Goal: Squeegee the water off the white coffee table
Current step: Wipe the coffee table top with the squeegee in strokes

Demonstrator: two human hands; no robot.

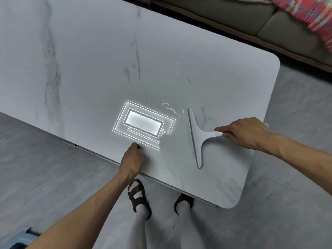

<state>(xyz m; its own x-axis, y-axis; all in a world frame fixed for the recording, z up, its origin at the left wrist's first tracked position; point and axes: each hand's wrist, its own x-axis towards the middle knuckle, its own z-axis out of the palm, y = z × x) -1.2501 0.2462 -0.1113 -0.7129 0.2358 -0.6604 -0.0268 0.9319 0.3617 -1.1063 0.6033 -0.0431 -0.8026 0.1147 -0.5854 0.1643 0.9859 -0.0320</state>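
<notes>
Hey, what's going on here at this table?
A person stands at the white coffee table, squeegeeing it. Their right hand grips the handle of a white squeegee, whose blade is on the tabletop near the right end. Streaks of water lie just left of the blade. The left hand rests on the table by the near edge.

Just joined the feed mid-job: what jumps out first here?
A bright rectangular light reflection glares off the white coffee table, toward its near edge. Right of it, the right hand grips a white squeegee, its blade next to thin water streaks. The left hand rests at the near edge.
</notes>
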